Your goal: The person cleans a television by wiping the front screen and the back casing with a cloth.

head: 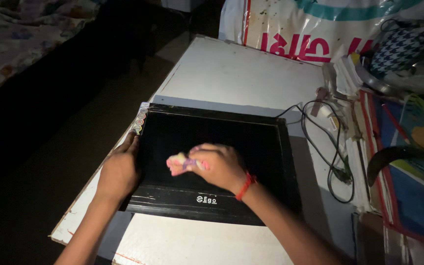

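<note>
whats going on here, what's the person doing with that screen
A person has a flat black-framed monitor lying face up on a white table. The left hand rests on the monitor's left edge, and the right hand presses a small crumpled cloth against the dark screen. A red band sits on the right wrist. A black cable lies to the right of the monitor, next to a pile of papers and books.
</note>
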